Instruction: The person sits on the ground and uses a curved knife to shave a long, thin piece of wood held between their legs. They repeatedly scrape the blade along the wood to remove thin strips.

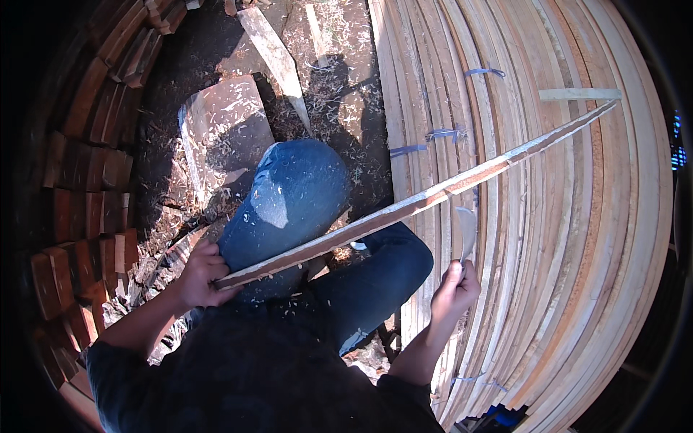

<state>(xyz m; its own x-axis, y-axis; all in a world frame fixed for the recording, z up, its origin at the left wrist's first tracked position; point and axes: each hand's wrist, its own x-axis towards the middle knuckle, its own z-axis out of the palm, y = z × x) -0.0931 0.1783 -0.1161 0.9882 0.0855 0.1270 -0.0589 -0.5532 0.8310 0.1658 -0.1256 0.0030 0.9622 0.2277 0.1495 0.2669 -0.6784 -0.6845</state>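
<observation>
My left hand (201,276) is closed around the near end of a long wooden strip (390,214). The strip runs up to the right across my blue-jeaned legs, and its far end lies over the stacked boards. One long side looks pale, the other dark brown. In my right hand (456,290) I grip a knife (467,229) with a curved blade that points up. Its handle is mostly hidden by my fingers. The blade is to the right of the strip and just below it, apart from it.
Long boards (520,238) are stacked on the right, some tied with blue straps (442,134). A short pale slat (580,94) lies on them. Cut wood blocks (92,177) are piled at the left. A flat block (227,115), a pointed offcut (276,54) and shavings cover the ground ahead.
</observation>
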